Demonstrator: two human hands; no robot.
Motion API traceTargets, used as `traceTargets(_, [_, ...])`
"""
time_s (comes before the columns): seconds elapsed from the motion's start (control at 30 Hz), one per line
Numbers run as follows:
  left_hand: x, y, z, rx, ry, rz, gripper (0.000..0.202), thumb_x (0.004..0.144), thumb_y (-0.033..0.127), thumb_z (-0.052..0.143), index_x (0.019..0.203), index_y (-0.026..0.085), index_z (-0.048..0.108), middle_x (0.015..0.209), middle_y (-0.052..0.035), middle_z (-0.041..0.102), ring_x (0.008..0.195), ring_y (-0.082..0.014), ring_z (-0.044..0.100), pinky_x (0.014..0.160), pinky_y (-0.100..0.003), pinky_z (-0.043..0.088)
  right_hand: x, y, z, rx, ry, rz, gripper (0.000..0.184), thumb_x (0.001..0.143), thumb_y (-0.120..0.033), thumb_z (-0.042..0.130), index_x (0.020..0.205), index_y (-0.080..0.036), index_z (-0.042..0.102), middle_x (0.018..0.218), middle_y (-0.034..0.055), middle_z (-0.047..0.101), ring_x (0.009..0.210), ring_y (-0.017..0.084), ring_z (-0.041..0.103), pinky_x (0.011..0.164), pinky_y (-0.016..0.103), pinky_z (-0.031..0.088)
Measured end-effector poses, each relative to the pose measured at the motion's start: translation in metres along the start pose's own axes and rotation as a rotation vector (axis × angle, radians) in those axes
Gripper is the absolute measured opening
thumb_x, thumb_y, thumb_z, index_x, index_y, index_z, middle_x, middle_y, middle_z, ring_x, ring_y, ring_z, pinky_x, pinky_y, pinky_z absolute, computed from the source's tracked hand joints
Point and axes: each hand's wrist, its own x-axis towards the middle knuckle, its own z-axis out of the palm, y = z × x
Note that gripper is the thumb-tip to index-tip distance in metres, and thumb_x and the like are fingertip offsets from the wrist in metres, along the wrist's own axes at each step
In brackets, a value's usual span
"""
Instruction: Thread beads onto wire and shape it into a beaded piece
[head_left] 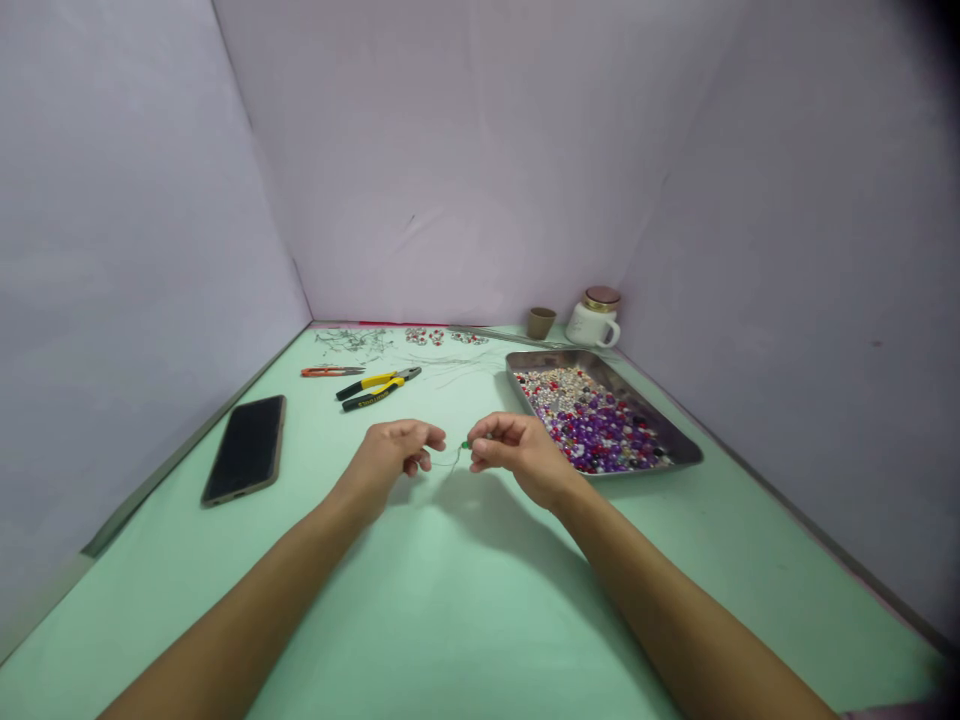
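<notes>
My left hand [397, 447] and my right hand [514, 452] hover close together over the pale green table [450, 600], both pinched shut. A thin wire [448, 463] sags between them, one end in each pinch. At the fingertips of my right hand a small green bead [465, 444] sits on the wire. Just right of my right hand lies a metal tray [679, 440] filled with purple, red and white beads [592, 420].
Yellow-handled pliers [377, 387] and small orange snips [330, 371] lie beyond my left hand. A black phone [246, 448] rests at the left. Loose wires [352, 342] and beaded pieces [426, 336] lie at the back. A brown cup [540, 322] and lidded white mug [595, 318] stand in the corner.
</notes>
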Motion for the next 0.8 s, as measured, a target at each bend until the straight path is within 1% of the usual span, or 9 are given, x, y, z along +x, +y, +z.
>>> traceTargets(0.1, [0.002, 0.000, -0.002, 0.020, 0.380, 0.038, 0.026, 0.065, 0.031, 0.055, 0.083, 0.012, 0.061, 0.084, -0.0069, 0.061, 0.059, -0.0109, 0.047, 0.052, -0.023, 0.037, 0.003, 0.010, 0.004, 0.141, 0.241, -0.108, 0.018, 0.055, -0.025, 0.072, 0.067, -0.016, 0.062, 0.057, -0.0032, 0.059, 0.053, 0.010, 0.057, 0.062, 0.030, 0.051])
traceTargets(0.13, [0.001, 0.001, -0.001, 0.057, 0.442, 0.086, 0.023, 0.063, 0.030, 0.057, 0.079, 0.013, 0.061, 0.080, -0.0050, 0.061, 0.059, -0.0107, 0.047, 0.053, -0.023, 0.036, 0.004, 0.013, 0.006, 0.173, 0.301, -0.128, 0.019, 0.054, -0.024, 0.072, 0.068, -0.016, 0.062, 0.057, -0.0031, 0.059, 0.053, 0.010, 0.057, 0.064, 0.031, 0.051])
traceTargets(0.17, [-0.001, 0.002, 0.001, 0.076, 0.430, 0.125, 0.020, 0.063, 0.030, 0.059, 0.075, 0.014, 0.061, 0.074, -0.0030, 0.059, 0.058, -0.0103, 0.046, 0.052, -0.022, 0.035, 0.003, 0.016, 0.009, 0.189, 0.338, -0.136, 0.019, 0.054, -0.024, 0.072, 0.068, -0.016, 0.062, 0.058, -0.0028, 0.060, 0.054, 0.011, 0.058, 0.065, 0.031, 0.051])
traceTargets(0.27, [-0.005, 0.003, 0.008, -0.001, 0.175, 0.112, 0.021, 0.065, 0.035, 0.057, 0.065, 0.014, 0.059, 0.052, 0.0019, 0.051, 0.047, -0.0080, 0.038, 0.046, -0.021, 0.030, 0.000, 0.024, 0.018, 0.162, 0.353, -0.118, 0.020, 0.054, -0.025, 0.072, 0.068, -0.016, 0.061, 0.060, -0.0009, 0.062, 0.057, 0.013, 0.060, 0.067, 0.033, 0.051])
traceTargets(0.3, [-0.006, 0.003, 0.010, -0.033, 0.127, 0.090, 0.022, 0.066, 0.036, 0.056, 0.064, 0.014, 0.059, 0.047, 0.0033, 0.047, 0.044, -0.0073, 0.036, 0.044, -0.021, 0.028, -0.002, 0.025, 0.022, 0.136, 0.337, -0.104, 0.019, 0.054, -0.024, 0.072, 0.067, -0.016, 0.061, 0.060, -0.0002, 0.062, 0.058, 0.014, 0.060, 0.066, 0.033, 0.050])
traceTargets(0.43, [-0.005, 0.003, 0.009, 0.018, 0.180, 0.095, 0.019, 0.066, 0.030, 0.056, 0.055, 0.014, 0.055, 0.040, 0.0059, 0.039, 0.041, -0.0062, 0.032, 0.042, -0.020, 0.026, -0.009, 0.030, 0.032, 0.065, 0.238, -0.038, 0.018, 0.054, -0.023, 0.072, 0.066, -0.015, 0.061, 0.060, 0.0006, 0.062, 0.058, 0.014, 0.059, 0.063, 0.030, 0.050])
traceTargets(0.57, [-0.004, 0.006, 0.004, 0.126, 0.143, 0.143, 0.017, 0.065, 0.023, 0.055, 0.051, 0.014, 0.053, 0.040, 0.0056, 0.042, 0.041, -0.0061, 0.035, 0.042, -0.019, 0.030, -0.011, 0.032, 0.035, 0.094, 0.152, 0.026, 0.020, 0.053, -0.024, 0.072, 0.066, -0.015, 0.060, 0.059, -0.0003, 0.061, 0.056, 0.013, 0.058, 0.061, 0.030, 0.050])
traceTargets(0.7, [-0.004, 0.006, 0.002, 0.007, 0.206, 0.154, 0.015, 0.068, 0.029, 0.056, 0.062, 0.015, 0.056, 0.043, 0.0049, 0.046, 0.041, -0.0071, 0.040, 0.041, -0.019, 0.032, -0.011, 0.031, 0.034, 0.049, 0.305, -0.026, 0.015, 0.054, -0.022, 0.071, 0.064, -0.016, 0.061, 0.059, 0.0008, 0.063, 0.058, 0.014, 0.060, 0.064, 0.030, 0.048])
traceTargets(0.8, [-0.003, 0.001, 0.003, -0.101, 0.139, 0.101, 0.020, 0.068, 0.033, 0.057, 0.062, 0.014, 0.055, 0.041, 0.0045, 0.046, 0.038, -0.0065, 0.038, 0.038, -0.019, 0.030, -0.010, 0.031, 0.033, 0.042, 0.393, -0.066, 0.015, 0.056, -0.023, 0.070, 0.066, -0.017, 0.061, 0.062, 0.0009, 0.063, 0.062, 0.016, 0.061, 0.067, 0.031, 0.047])
